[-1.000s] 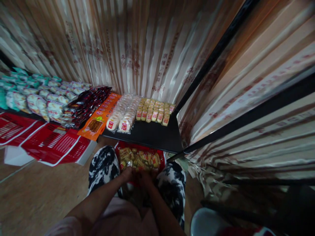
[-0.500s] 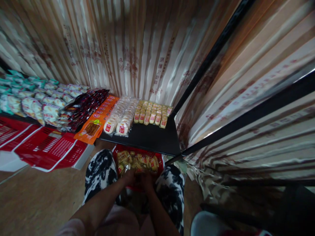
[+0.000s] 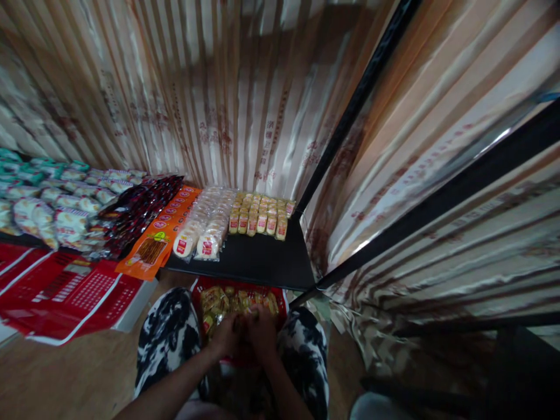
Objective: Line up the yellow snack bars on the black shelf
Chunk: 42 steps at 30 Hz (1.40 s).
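Between my knees is a red box (image 3: 285,303) filled with small snack packs in gold wrappers (image 3: 215,298). My left hand (image 3: 227,335) is over the left middle of the box, its fingers curled inward. Close beside it, my right hand (image 3: 261,331) is also closed, fingertips by the gold packs. Dim light and the hands themselves hide what is in the fingers. On the black shelf (image 3: 266,259) just beyond, several rows of gold-wrapped packs (image 3: 261,216) stand beside two rows of round white packaged cakes (image 3: 207,245).
Left along the shelf lie an orange snack bag (image 3: 153,248), dark shiny packets (image 3: 140,210) and many white-and-green packets (image 3: 72,224). Red printed cartons (image 3: 83,291) hang or stand below them. Black frame poles (image 3: 371,251) and a striped curtain (image 3: 245,105) border the shelf's back and right.
My view has shifted, so the shelf sits lower and further left. Both hands have risen a little over the box, and their fingers now show above the gold packs.
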Each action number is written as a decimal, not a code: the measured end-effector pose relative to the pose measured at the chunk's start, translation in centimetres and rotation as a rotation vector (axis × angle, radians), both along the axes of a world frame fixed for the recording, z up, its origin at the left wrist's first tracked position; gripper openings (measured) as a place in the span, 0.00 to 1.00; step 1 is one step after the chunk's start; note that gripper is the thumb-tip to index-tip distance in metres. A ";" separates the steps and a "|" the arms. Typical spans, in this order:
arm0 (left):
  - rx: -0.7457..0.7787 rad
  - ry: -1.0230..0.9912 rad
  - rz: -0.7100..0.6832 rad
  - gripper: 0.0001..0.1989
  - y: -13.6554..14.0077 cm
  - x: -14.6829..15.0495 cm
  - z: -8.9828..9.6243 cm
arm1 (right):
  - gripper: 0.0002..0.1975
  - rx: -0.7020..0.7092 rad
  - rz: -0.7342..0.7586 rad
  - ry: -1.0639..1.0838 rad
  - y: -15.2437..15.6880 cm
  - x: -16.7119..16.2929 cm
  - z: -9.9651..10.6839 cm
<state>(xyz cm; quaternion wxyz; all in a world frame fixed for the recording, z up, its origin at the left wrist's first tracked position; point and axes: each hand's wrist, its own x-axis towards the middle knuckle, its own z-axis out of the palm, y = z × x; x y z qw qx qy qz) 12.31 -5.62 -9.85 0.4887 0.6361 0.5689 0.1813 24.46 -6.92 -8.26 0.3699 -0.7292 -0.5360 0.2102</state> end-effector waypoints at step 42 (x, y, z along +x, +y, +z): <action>0.599 0.027 -0.176 0.27 21.4 16.7 17.0 | 0.26 0.368 -0.337 0.271 18.8 13.2 7.8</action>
